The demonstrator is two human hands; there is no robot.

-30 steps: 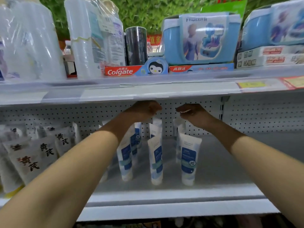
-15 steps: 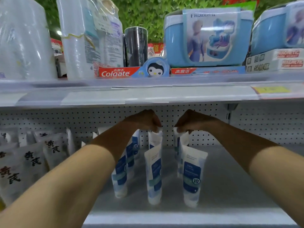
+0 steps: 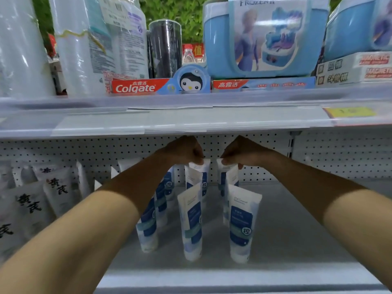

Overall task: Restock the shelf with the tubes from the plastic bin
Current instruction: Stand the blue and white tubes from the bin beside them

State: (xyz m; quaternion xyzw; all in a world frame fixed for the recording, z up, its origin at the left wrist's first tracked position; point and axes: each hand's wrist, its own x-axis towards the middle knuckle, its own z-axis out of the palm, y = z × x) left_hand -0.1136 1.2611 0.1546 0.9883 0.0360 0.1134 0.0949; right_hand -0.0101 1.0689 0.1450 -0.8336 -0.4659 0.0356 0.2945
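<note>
Head cam only here. Both hands were deep at the back edge of the shelf (image 3: 297, 240), just under the upper shelf's lip. The left hand (image 3: 184, 150) had its grip pinched on the crimped top of the rear middle tube (image 3: 200, 166), the right hand (image 3: 241, 152) on the rear right tube (image 3: 228, 169). Three front tubes (image 3: 192, 221) stood cap-down near the front edge. I'd guess they're light, squishy and tippy, so the stiff crimp seems the best hold. Bin wasn't visible.
</note>
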